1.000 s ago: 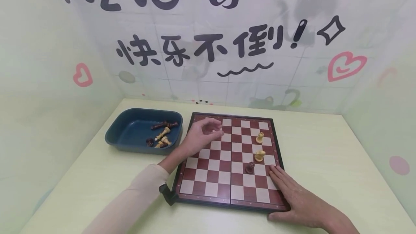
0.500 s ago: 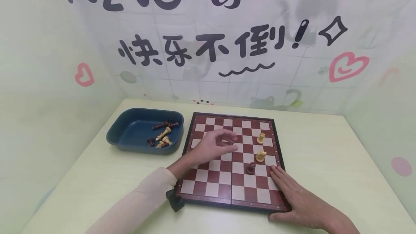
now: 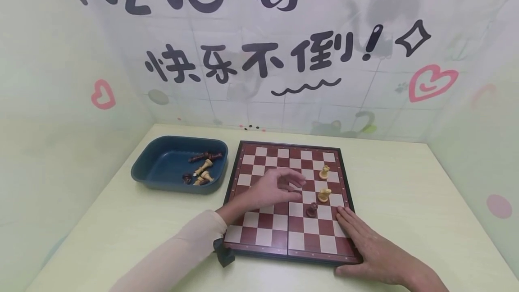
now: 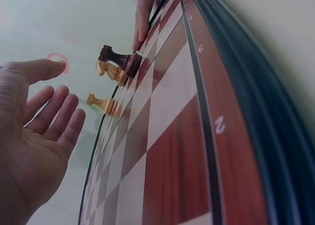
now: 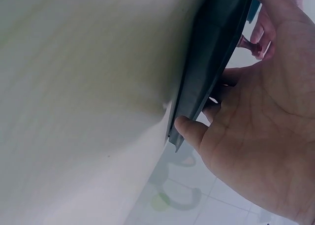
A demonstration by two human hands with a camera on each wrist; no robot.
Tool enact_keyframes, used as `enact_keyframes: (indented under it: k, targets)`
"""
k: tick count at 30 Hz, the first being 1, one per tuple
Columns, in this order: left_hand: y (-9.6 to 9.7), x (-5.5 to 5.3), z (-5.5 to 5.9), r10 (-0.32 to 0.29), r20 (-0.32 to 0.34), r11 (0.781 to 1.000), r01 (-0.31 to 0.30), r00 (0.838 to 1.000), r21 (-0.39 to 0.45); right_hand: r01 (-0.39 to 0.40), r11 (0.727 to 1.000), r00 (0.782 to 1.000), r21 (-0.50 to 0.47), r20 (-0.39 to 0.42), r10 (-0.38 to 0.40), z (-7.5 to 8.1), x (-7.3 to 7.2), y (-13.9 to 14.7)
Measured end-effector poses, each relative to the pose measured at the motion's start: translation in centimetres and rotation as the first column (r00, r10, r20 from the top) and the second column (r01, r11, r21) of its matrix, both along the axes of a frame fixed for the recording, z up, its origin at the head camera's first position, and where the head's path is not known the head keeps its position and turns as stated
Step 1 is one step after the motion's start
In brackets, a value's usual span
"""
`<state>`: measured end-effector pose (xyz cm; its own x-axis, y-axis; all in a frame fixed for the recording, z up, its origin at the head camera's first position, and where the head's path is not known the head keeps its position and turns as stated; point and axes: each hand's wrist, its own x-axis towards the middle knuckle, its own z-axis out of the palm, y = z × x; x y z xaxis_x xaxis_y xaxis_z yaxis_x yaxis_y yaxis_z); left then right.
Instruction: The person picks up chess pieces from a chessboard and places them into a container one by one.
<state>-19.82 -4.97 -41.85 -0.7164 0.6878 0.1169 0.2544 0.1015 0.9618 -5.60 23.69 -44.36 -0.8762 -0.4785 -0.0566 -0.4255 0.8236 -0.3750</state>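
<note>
A red-and-white chessboard (image 3: 259,233) lies on the table. Over its middle hovers my left hand (image 3: 275,189), fingers loosely bent and thumb apart, holding nothing. Just right of those fingertips a dark rook (image 3: 311,210) stands upright, and the left wrist view shows a gap between hand and rook. Behind the rook are a light knight (image 3: 324,195) and, farther back, a light rook (image 3: 324,172). My right hand (image 3: 375,249) rests on the board's right edge near its front corner, fingers extended over the rim. In the right wrist view a thumb (image 5: 191,131) touches the board's dark side.
A blue tray (image 3: 142,172) stands left of the board with several light and dark chess pieces at its right end. A lettered sheet (image 3: 259,111) hangs behind the table. A black device (image 3: 224,252) sits at the left wrist, by the board's front edge.
My left hand has moved right and nearer across the board, from its left half toward the dark rook. My right hand and the standing pieces have stayed in place.
</note>
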Motion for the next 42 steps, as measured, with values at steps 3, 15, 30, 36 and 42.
enact_keyframes:
  k: [3, 15, 30, 36, 42]
  targets:
    - [0.5, 0.1, -0.1, -0.031, 0.007, 1.000, 0.031, 1.000, 0.000, 0.006, 1.000, 1.000, 0.002, 0.004, -0.006, 0.0, 0.0, 0.0]
    - [2.1, 0.5, -1.6, -0.127, 0.033, 0.992, 0.127, 0.991, 0.008, 0.018, 1.000, 1.000, 0.000, 0.002, -0.018, -0.1, 0.0, -0.1]
    - [3.5, 1.0, -2.7, -0.118, 0.004, 0.990, 0.118, 0.993, -0.073, 0.013, 1.000, 1.000, -0.015, -0.006, -0.013, -0.3, 0.1, -0.1]
    - [3.7, 1.1, -2.5, -0.108, 0.014, 0.989, 0.109, 0.994, -0.099, 0.031, 0.999, 0.999, -0.039, 0.041, -0.029, -0.3, 0.1, -0.1]
    - [3.7, 1.2, -2.3, -0.084, 0.035, 0.992, 0.087, 0.996, -0.096, 0.036, 0.999, 0.999, -0.039, 0.041, -0.035, -0.3, 0.1, -0.1]
